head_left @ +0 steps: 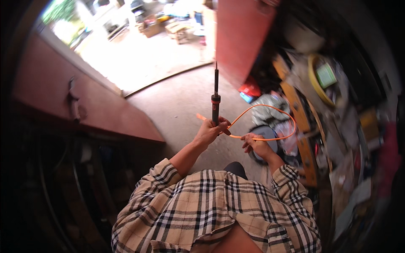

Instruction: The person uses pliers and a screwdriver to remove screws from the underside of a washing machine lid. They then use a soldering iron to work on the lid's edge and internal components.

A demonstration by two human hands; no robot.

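My left hand (pixel 209 130) is closed round the lower handle of a black soldering iron (pixel 216 103) with a red band. The iron stands upright, its thin tip pointing away from me. An orange cable (pixel 294 122) passes through the same hand, and a short end sticks out on its left side. From there the cable makes a wide loop to the right and comes back to my right hand (pixel 256 145), whose fingers pinch it. Whether the cable joins the iron is hidden by my left hand.
Two red door leaves (pixel 46 84) stand at the left and at the far right of a bright doorway. On the right, a wooden level-like plank (pixel 298 126), plastic bags (pixel 270 110), a round grey lid-like thing (pixel 265 134) and a yellow-rimmed basin (pixel 313 76) crowd the floor.
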